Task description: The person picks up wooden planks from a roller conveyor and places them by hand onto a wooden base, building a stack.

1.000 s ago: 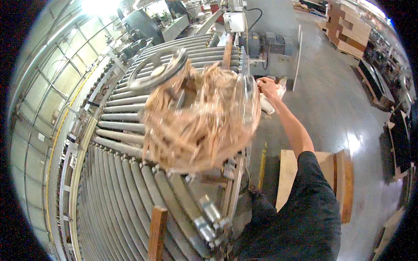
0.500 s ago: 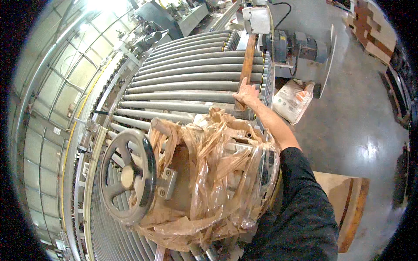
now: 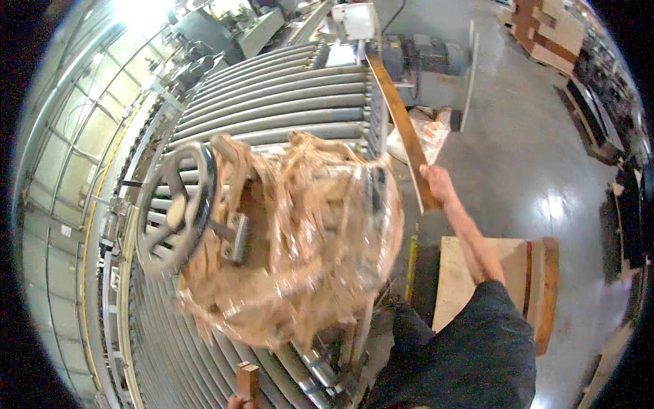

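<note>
Where the dark sleeve [image 3: 470, 354] came up from the lower edge, the right hand [image 3: 436, 185] reached out past the side of the roller conveyor [image 3: 286, 95], its fingers wrapped around the lower end of a long wooden slat [image 3: 402, 129]. The slat slanted up and away from the grip, running beside the conveyor's right rail, seemingly held at its end so the length could be swung clear of the load. Just left of the hand, a bulky machine part sat on the rollers under crumpled, tan plastic wrap [image 3: 306, 232], and a grey handwheel [image 3: 178, 204] stood out bare on its left side, perhaps because the wrap had torn or slipped there. At the very bottom edge a short wooden stick [image 3: 247, 382] rose with what may have been the left hand beneath it; its fingers were too cut off to judge. Farther off, a flat wooden board [image 3: 497, 286] lay on the grey floor [image 3: 531, 136], and an electric motor [image 3: 422, 61] stood beyond the conveyor's far end.
</note>
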Demonstrator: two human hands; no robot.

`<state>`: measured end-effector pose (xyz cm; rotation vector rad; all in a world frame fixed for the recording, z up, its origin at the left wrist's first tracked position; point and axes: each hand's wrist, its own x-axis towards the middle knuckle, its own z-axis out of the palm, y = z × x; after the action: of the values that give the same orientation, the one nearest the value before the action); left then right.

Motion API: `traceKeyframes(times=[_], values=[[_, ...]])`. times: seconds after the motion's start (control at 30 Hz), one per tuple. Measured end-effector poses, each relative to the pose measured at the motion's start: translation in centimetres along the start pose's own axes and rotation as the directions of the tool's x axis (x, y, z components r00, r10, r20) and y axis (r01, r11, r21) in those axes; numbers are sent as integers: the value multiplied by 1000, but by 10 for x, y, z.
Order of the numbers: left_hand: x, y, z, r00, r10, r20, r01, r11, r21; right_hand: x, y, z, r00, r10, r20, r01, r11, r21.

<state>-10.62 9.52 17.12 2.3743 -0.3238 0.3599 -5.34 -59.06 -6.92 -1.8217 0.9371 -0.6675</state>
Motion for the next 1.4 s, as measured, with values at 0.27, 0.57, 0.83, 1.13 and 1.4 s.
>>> traceKeyframes(times=[0.27,0.57,0.83,1.13,1.4], values=[[-70,76,153,668,502,550,-224,840,-494,-406,-12,-12,979,173,-111,-95,861,500],[-171,22,47,614,405,677,-285,914,-288,-553,-124,-35,979,195,-52,-57,512,857],[-233,-114,-75,168,55,984,454,882,-126,-433,-59,-154,995,77,-65,35,342,939],[-247,-130,-141,-70,-298,952,672,691,266,-375,-79,-126,885,236,-400,86,763,640],[-279,-206,-216,430,-403,808,549,827,120,-382,-100,-65,954,193,-230,3,760,650]])
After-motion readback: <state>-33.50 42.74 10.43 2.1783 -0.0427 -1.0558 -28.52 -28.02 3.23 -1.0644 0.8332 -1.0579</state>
